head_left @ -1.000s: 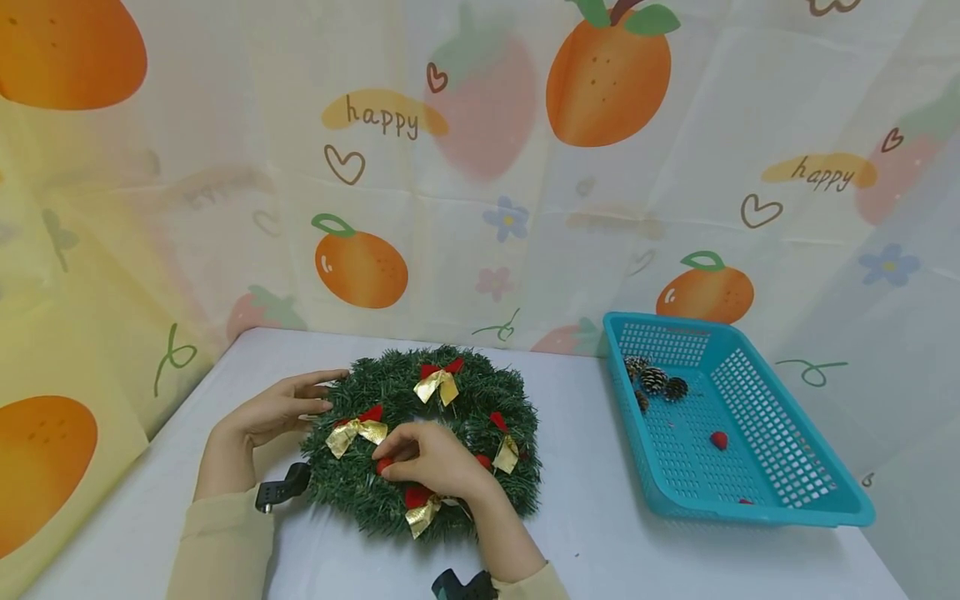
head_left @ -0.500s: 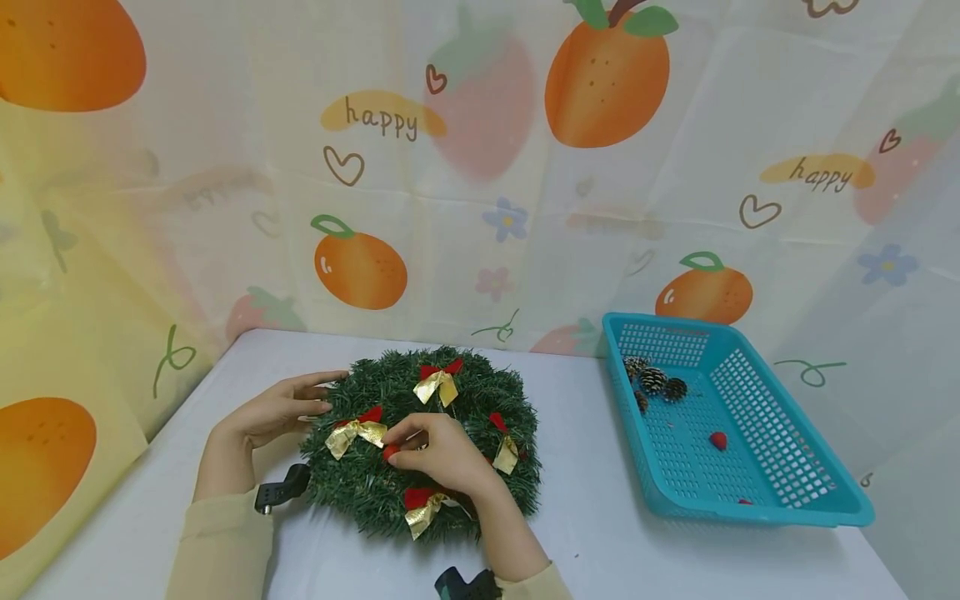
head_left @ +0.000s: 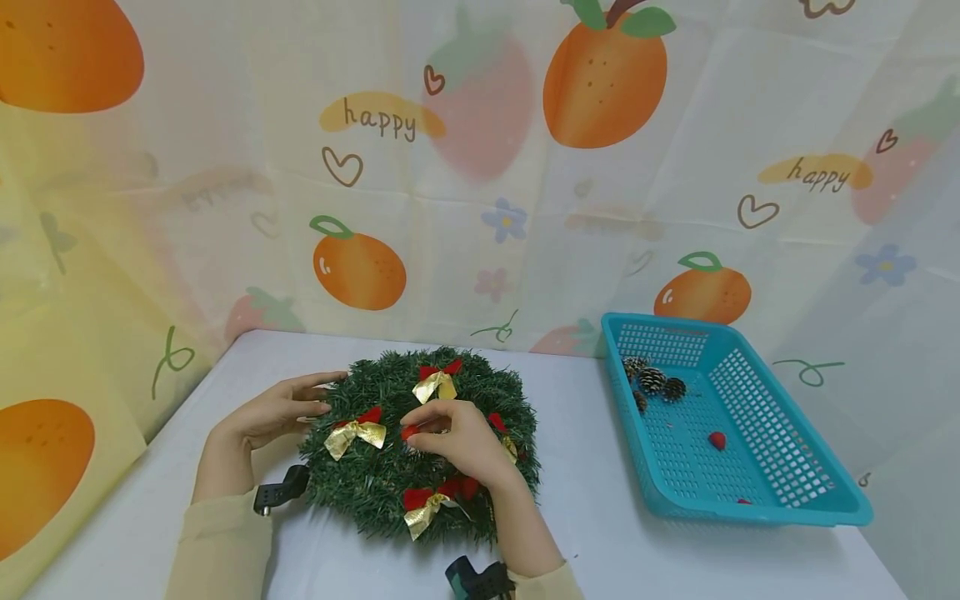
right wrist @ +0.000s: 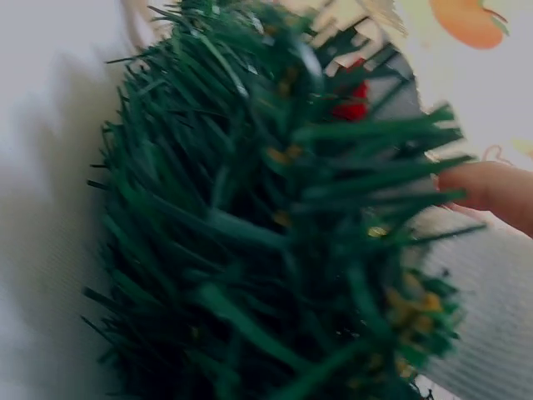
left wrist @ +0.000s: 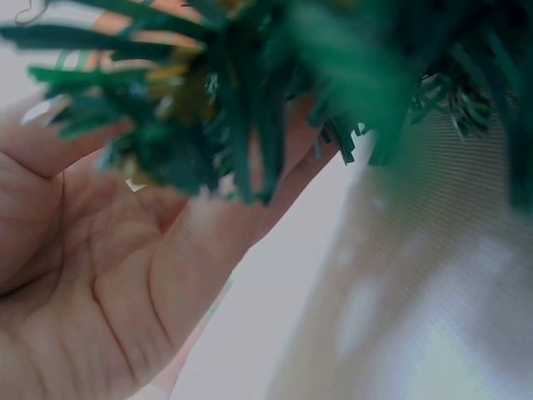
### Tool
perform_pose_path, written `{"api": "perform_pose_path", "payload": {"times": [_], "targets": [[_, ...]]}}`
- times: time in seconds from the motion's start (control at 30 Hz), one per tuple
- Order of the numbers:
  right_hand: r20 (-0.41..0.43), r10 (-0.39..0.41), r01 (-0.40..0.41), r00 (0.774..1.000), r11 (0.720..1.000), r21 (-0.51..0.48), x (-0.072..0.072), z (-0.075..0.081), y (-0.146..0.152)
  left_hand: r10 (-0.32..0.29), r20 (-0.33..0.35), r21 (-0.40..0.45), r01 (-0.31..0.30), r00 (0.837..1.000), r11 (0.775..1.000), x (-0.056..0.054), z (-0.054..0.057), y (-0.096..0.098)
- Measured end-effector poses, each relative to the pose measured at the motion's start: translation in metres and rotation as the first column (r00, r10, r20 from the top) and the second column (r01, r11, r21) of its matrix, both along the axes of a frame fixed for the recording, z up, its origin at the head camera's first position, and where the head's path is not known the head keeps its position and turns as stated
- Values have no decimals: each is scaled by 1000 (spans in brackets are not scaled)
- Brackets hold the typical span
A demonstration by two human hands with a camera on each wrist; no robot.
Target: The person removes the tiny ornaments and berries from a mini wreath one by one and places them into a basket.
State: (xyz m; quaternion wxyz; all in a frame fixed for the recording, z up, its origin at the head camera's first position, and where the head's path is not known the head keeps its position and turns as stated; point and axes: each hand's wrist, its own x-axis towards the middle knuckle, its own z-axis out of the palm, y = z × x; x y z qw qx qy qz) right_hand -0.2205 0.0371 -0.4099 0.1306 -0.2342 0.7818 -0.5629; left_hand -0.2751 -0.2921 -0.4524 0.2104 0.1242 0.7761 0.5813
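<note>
On the white table lies a green wreath (head_left: pixel 360 492) with several red-and-gold bows. My left hand (head_left: pixel 273 412) holds its left edge; in the left wrist view, greenery hides some fingers of that hand (left wrist: pixel 125 275). Over the wreath's middle, my right hand (head_left: pixel 461 442) pinches a small red ball (head_left: pixel 408 432) between thumb and fingers, which partly cover it. The nearest bows are the left one (head_left: pixel 356 432) and the front one (head_left: pixel 424 508). Another red piece (head_left: pixel 468 487) shows beside the right wrist. Greenery fills much of the right wrist view, with a finger (right wrist: pixel 495 190) at the edge.
To the right stands a blue plastic basket (head_left: pixel 787 508). Inside are several pine cones (head_left: pixel 652 381) and a red piece (head_left: pixel 717 440). Behind the table hangs a fruit-printed curtain (head_left: pixel 525 275). Each wrist wears a black camera mount (head_left: pixel 282 490).
My right hand has shifted up and to the right over the wreath, carrying the red ball from the front left towards the middle. The left hand keeps its place.
</note>
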Motion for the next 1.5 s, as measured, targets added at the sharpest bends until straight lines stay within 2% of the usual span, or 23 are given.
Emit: {"api": "perform_pose_path", "payload": {"times": [0.37, 0.77, 0.97, 1.3, 1.5], "targets": [[-8, -39, 39, 999, 999, -22, -3, 9, 17, -9, -2, 12, 9, 1000, 1000, 0, -1, -1], [-15, -129, 127, 992, 989, -78, -2, 22, 40, -6, -2, 12, 6, 1000, 1000, -1, -1, 0], [-23, -149, 145, 989, 982, -120, -5, 18, 53, -7, -4, 13, 7, 1000, 1000, 1, 0, 0], [20, -253, 253, 967, 956, -148, -3, 31, 71, -4, 3, 18, 4, 1000, 1000, 1, 0, 1], [8, -301, 297, 954, 938, -178, -2, 34, 83, -6, 2, 20, 6, 1000, 1000, 0, -1, 0]]}}
